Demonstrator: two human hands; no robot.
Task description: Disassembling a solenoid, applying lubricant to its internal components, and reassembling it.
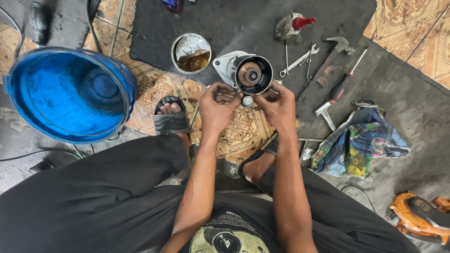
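Observation:
A grey metal motor housing point(243, 70) lies on the floor mat with its round open end facing me, copper windings showing inside. Just in front of it, my left hand point(216, 107) and my right hand point(277, 107) meet over a small round silver part point(247, 100). Both hands pinch at that part with their fingertips. Which hand bears it I cannot tell exactly; both touch it.
A blue bucket point(70, 93) stands at the left. A tin of brown liquid point(191, 53), spanners point(299, 61), a hammer point(333, 58), a screwdriver point(344, 82), a red-capped bottle point(293, 26), a coloured rag point(358, 143) and an orange power tool point(419, 218) lie around. My sandalled feet point(171, 115) rest below.

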